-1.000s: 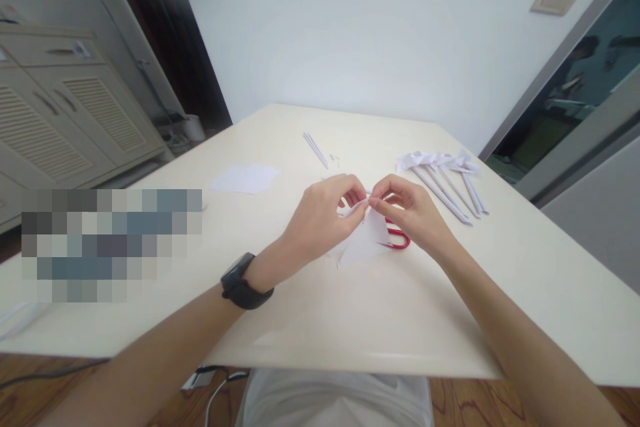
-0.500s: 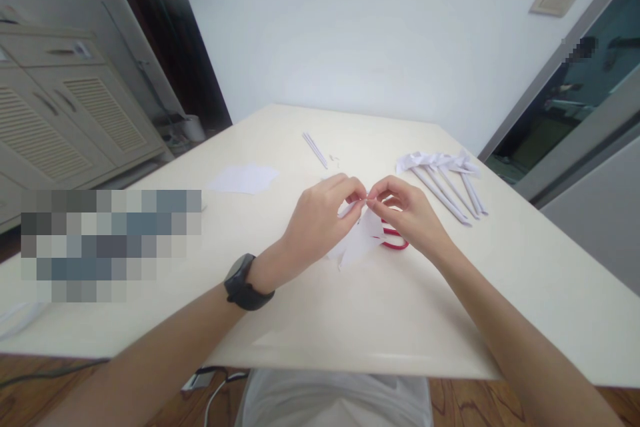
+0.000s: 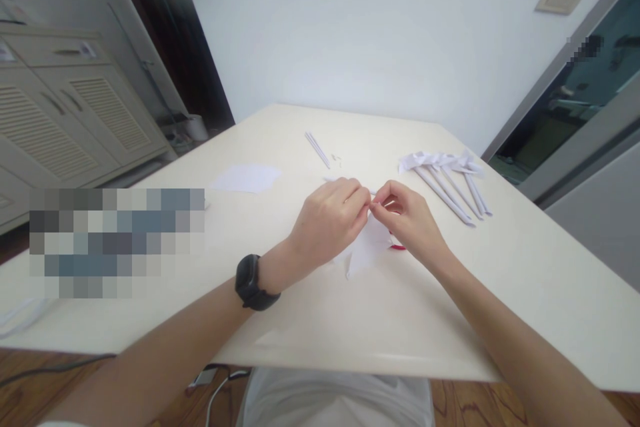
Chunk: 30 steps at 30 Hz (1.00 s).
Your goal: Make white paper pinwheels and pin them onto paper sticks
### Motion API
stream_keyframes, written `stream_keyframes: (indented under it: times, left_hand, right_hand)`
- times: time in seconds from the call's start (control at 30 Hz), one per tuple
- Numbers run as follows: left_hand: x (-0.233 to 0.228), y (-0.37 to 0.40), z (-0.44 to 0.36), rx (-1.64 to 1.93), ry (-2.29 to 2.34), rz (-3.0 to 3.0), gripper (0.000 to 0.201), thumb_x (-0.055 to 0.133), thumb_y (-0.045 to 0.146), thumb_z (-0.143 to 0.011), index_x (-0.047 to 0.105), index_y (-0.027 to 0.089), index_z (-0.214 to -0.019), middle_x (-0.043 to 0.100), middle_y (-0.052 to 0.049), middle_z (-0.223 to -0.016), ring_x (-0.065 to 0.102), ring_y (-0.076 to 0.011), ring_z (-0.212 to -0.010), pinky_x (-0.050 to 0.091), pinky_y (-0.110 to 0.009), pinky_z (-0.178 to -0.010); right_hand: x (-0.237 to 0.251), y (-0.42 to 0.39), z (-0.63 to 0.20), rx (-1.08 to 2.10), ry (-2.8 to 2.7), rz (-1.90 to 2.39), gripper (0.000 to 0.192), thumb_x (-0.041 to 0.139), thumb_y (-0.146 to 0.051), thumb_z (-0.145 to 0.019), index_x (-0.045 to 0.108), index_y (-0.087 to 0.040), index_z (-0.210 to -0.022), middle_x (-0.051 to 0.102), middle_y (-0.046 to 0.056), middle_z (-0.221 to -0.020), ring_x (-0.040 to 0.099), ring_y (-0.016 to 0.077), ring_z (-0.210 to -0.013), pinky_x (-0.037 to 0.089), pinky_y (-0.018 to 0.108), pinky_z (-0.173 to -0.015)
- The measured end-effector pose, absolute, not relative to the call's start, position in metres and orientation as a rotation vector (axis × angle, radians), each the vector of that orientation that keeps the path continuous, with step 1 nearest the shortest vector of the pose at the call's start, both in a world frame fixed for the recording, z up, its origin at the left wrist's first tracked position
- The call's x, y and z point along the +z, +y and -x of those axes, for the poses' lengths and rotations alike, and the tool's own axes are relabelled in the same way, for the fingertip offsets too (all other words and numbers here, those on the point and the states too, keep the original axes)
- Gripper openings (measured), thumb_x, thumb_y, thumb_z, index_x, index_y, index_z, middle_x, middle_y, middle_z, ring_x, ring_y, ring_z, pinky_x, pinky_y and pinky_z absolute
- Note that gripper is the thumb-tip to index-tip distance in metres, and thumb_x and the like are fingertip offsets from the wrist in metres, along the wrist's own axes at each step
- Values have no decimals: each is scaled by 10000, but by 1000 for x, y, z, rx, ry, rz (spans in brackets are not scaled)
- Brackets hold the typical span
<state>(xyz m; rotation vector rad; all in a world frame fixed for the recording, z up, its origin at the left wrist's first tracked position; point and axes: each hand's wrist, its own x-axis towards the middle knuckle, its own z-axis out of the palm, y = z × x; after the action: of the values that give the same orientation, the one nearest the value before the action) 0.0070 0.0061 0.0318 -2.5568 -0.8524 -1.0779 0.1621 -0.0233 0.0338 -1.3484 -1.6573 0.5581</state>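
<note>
red scissors mostly hidden under white paper, left hand and right hand both pinching its top edge at frame centre, cream table, white wall behind

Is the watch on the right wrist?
No, the black watch sits on the left wrist, behind the left hand; the right hand has a bare wrist.

A cream rectangular worktop stands before a plain white wall. A grey louvred cabinet stands left, over brown wooden floor.
</note>
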Motion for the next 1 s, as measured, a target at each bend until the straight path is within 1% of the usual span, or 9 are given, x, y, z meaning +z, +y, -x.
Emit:
stream_keyframes:
  times: [0.27,0.4,0.5,0.57,0.6,0.67,0.73,0.87,1.0]
  left_hand:
    - [36,9,-5,-1400,-1050,2837,81,493,141,-808,561,177,-781,620,17,-775,560,-105,-727,439,-226,-679]
    - [38,9,-5,-1343,-1049,2899,77,486,167,-827,561,175,-811,628,8,-815,574,-106,-764,457,-226,-716]
    - [43,11,-2,-1168,-1087,2673,154,460,243,-859,554,156,-945,617,-58,-991,558,-172,-955,417,-337,-894]
    - [47,18,5,-1080,-1202,2424,298,436,298,-874,500,137,-1117,516,-136,-1224,426,-259,-1190,279,-480,-1023]
    - [48,24,11,-1034,-1316,2305,367,432,317,-875,455,133,-1193,431,-168,-1320,328,-304,-1270,218,-551,-1033]
    - [47,37,26,-907,-1566,2111,457,434,335,-870,389,133,-1277,283,-206,-1420,138,-383,-1342,159,-669,-985]
    - [41,53,46,-716,-1750,2033,475,452,345,-854,406,135,-1277,201,-214,-1456,35,-433,-1345,143,-737,-929]
    - [28,78,82,-380,-2142,1978,470,449,414,-831,508,131,-1201,188,-227,-1454,4,-525,-1305,198,-806,-804]
    - [27,92,102,-311,-2368,1947,518,438,454,-819,502,149,-1232,221,-230,-1431,22,-529,-1302,285,-780,-773]
  right_hand:
    - [40,-20,-171,840,-1653,1272,158,532,-345,-796,556,-190,-774,586,12,-785,566,144,-737,413,232,-573]
    - [42,-18,-177,908,-1661,1284,142,536,-330,-798,577,-195,-785,591,9,-799,562,136,-727,413,240,-597]
    - [41,-16,-178,895,-1625,1311,119,545,-301,-790,573,-189,-762,587,4,-779,551,122,-693,407,233,-589]
    - [40,-14,-179,865,-1583,1347,113,562,-294,-776,572,-185,-747,590,4,-760,536,113,-663,393,224,-565]
    - [39,-13,-180,861,-1563,1374,119,567,-300,-771,574,-185,-744,594,7,-755,528,110,-651,383,222,-551]
    - [37,-11,-181,863,-1523,1423,139,574,-322,-764,577,-185,-737,597,11,-748,519,110,-643,373,223,-540]
    - [37,-9,-181,863,-1487,1469,152,585,-334,-754,578,-185,-723,597,11,-740,512,109,-633,369,228,-541]
    - [38,-8,-180,858,-1438,1481,158,604,-337,-741,572,-188,-697,586,3,-702,503,107,-605,370,240,-558]
    - [36,-7,-184,880,-1448,1445,171,600,-377,-754,580,-210,-722,580,2,-695,499,124,-603,367,263,-559]
